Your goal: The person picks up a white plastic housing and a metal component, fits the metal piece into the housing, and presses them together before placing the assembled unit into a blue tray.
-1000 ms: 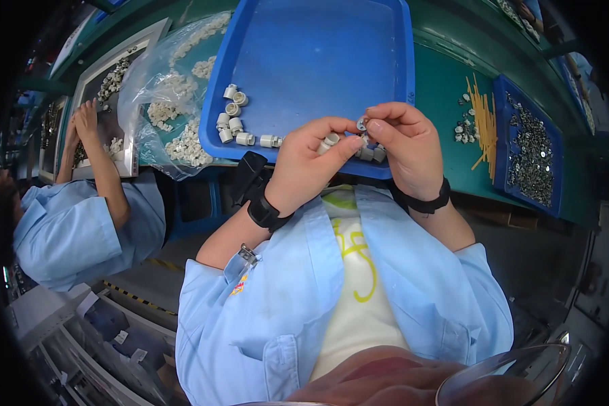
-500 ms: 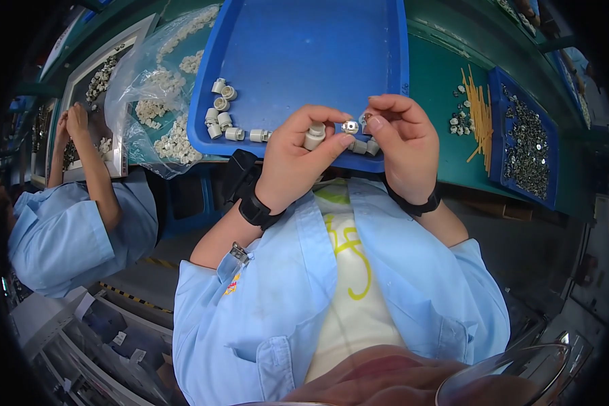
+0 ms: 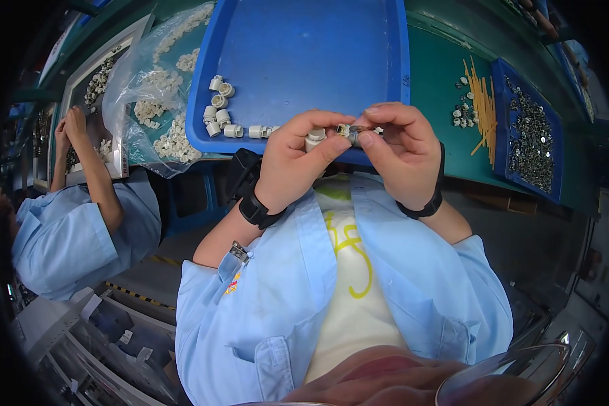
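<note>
Over the near edge of the blue tray (image 3: pixel 400 74), my two hands meet with fingertips almost touching. My left hand (image 3: pixel 292 159) is closed, pinching a small white-and-metal part (image 3: pixel 344 130) between thumb and forefinger. A white plastic cylinder (image 3: pixel 314 139) is also tucked in its fingers. My right hand (image 3: pixel 407 152) is closed too, its thumb and fingers pressed together against the right side of the small part; whatever lies within that pinch is mostly hidden. Several similar white cylinders (image 3: pixel 233 130) lie along the tray's left and near sides.
Right of the tray are thin wooden sticks (image 3: pixel 482 108), small metal-and-white parts (image 3: pixel 464 116) and a blue bin (image 3: pixel 499 145) of metal pieces. On the left, a clear plastic bag (image 3: pixel 125 101) holds white parts. Beyond it, a co-worker's hands (image 3: pixel 74 125) work at another tray.
My right hand has come left and slightly down, bringing its fingertips against the small part in my left hand. The left hand has barely moved.
</note>
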{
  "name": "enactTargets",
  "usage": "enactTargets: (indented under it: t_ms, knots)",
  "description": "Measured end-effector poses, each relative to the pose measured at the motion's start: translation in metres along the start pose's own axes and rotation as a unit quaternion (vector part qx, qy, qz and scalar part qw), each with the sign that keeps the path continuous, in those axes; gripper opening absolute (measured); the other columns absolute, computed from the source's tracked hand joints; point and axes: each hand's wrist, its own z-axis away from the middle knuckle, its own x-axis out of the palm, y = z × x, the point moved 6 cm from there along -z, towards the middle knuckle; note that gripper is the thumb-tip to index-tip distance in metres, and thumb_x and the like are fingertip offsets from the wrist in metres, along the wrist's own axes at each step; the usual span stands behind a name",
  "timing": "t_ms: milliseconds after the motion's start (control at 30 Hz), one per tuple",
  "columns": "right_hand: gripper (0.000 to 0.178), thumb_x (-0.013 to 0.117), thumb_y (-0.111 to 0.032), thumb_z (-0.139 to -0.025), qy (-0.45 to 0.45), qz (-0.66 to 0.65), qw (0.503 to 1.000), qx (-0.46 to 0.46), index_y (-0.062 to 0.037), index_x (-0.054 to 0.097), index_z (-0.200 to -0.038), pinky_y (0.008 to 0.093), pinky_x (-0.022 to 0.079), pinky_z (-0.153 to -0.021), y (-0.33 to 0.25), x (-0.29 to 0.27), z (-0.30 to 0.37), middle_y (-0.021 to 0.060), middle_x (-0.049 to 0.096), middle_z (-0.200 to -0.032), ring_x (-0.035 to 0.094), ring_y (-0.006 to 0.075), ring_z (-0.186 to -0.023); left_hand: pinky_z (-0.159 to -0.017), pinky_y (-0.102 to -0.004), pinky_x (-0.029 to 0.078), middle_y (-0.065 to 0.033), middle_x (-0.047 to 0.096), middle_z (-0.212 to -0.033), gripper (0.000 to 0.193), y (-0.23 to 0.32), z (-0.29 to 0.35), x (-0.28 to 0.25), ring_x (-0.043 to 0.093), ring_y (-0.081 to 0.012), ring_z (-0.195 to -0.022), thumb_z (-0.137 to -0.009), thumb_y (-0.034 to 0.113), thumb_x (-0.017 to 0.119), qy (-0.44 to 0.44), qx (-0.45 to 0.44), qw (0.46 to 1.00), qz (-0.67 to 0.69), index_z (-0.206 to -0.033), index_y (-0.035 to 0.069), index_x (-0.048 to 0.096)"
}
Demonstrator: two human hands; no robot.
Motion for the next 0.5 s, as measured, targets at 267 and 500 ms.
enactTargets:
  t_ms: [267, 500]
  knots:
    - [0.027, 0.053, 0.013, -0.076, -0.016, -0.009, 1.0, -0.013, 0.0021, 0.05, -0.1, 0.0263, 0.044, -0.08, 0.002, 0.003, 0.002, 0.0103, 0.054, -0.094, 0.052, 0.0147, -0.092, -0.066, -0.016, 0.04, 0.0005, 0.053, -0.092, 0.025, 0.011, -0.004, 0.0, 0.047, -0.0032, -0.077, -0.083, 0.004, 0.057, 0.015, 0.12, 0.99, -0.076, -0.108, 0.005, 0.057]
    - [0.027, 0.053, 0.014, -0.075, -0.034, 0.021, 0.999, -0.021, 0.0015, 0.051, -0.098, 0.0274, 0.043, -0.08, 0.003, 0.003, 0.001, 0.0103, 0.053, -0.096, 0.052, 0.0164, -0.092, -0.067, -0.0172, 0.042, -0.0019, 0.053, -0.096, 0.029, -0.001, 0.0, -0.004, 0.049, -0.005, -0.078, -0.085, 0.004, 0.054, -0.01, 0.035, 0.999, 0.034, -0.113, 0.004, 0.049]
